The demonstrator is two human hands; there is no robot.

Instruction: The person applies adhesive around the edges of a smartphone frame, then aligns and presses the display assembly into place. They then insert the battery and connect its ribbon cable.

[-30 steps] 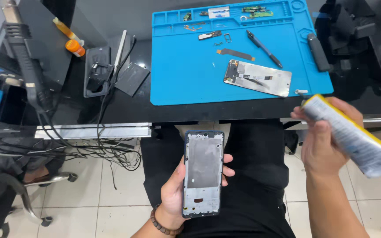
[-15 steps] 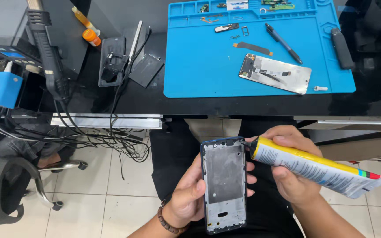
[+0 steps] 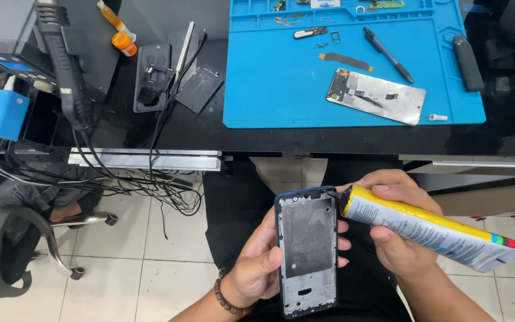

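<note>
So at this point I had the left hand point(image 3: 257, 268) wrapped around the phone frame point(image 3: 307, 250), holding it face-up over my lap, below the edge of the counter point(image 3: 341, 143). The right hand point(image 3: 397, 229) was closed around the yellow glue tube point(image 3: 430, 229), with its black nozzle touching the top right corner of the frame. Looked to me like the gluing step was only getting started: I couldn't make out any bead laid along the rim. The next move, I reckoned, called for a light, even squeeze while dragging the nozzle down the thin edge, keeping the frame dead steady so nothing smeared onto the inner plate.

Up on the counter sat the blue work mat point(image 3: 281, 89). Its flat area carried the loose screen panel point(image 3: 377, 95), a dark pen-like tool point(image 3: 388, 55), a flex strip point(image 3: 346, 60) and a small white cap point(image 3: 439, 117). The shallow compartments along the mat's top edge held tiny parts, too small for me to tell apart. Left of the mat lay a black phone back cover point(image 3: 151, 77) and an orange-capped bottle point(image 3: 121, 39).
</note>
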